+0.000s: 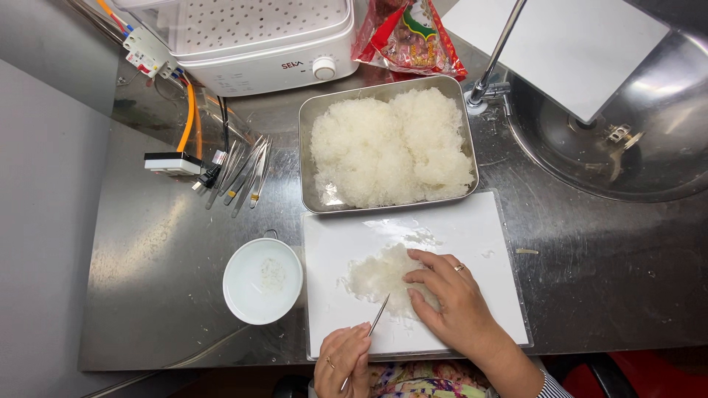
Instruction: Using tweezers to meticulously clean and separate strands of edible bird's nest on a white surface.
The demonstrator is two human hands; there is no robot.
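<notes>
My left hand (344, 361) grips thin metal tweezers (377, 317) whose tips point up into a small heap of white translucent strands (376, 276) on a white cutting board (472, 236). My right hand (451, 298) lies flat on the right side of that heap, fingers spread over it, a ring on one finger. Above the board a rectangular metal tray (310, 147) is filled with a large mass of the same white material (391, 147). A small white bowl (240, 284) with a little white residue stands left of the board.
Several spare tweezers (243, 173) lie left of the tray beside cables and a small white box (172, 163). A white appliance with a dial (258, 44), a red packet (405, 37), a faucet (493, 63) and a round metal sink (641, 155) line the back.
</notes>
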